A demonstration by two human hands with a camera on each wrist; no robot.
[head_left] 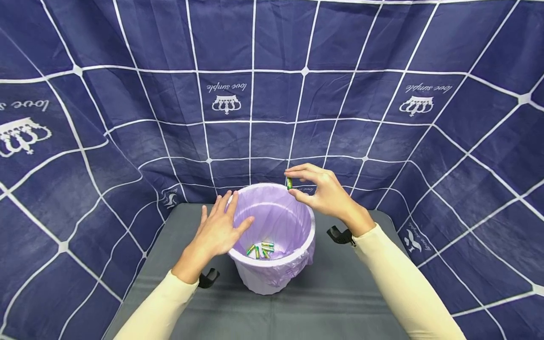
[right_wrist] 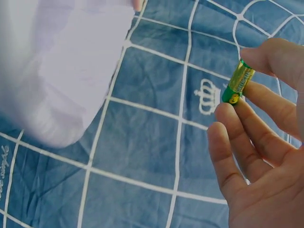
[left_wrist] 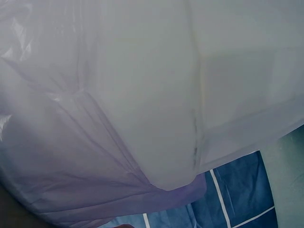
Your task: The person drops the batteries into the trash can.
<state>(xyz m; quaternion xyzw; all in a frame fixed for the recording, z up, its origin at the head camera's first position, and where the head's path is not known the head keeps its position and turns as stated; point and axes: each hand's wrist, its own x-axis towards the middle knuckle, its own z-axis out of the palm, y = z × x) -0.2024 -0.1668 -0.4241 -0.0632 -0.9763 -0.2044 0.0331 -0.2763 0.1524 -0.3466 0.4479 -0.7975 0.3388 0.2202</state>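
Observation:
Between thumb and fingertips, my right hand [head_left: 325, 191] pinches a small green and gold battery [head_left: 289, 183], held upright above the bin's far right rim. The right wrist view shows the same battery [right_wrist: 238, 82] end to end, printed with yellow lettering. My left hand [head_left: 218, 229] has its fingers spread and lies over the left rim of a round white bin [head_left: 259, 278] lined with a thin purple bag [head_left: 276, 212]. Several like batteries [head_left: 267, 247] lie on the bottom of the bin. In the left wrist view the bin wall [left_wrist: 147, 95] fills most of the picture.
The bin stands on a dark grey surface [head_left: 340, 293]. Blue cloth [head_left: 272, 94] with white grid lines and crown prints hangs behind it and on both sides. Black straps [head_left: 340, 234] circle both wrists. The bag's loose edge [head_left: 293, 271] hangs over the bin's front right.

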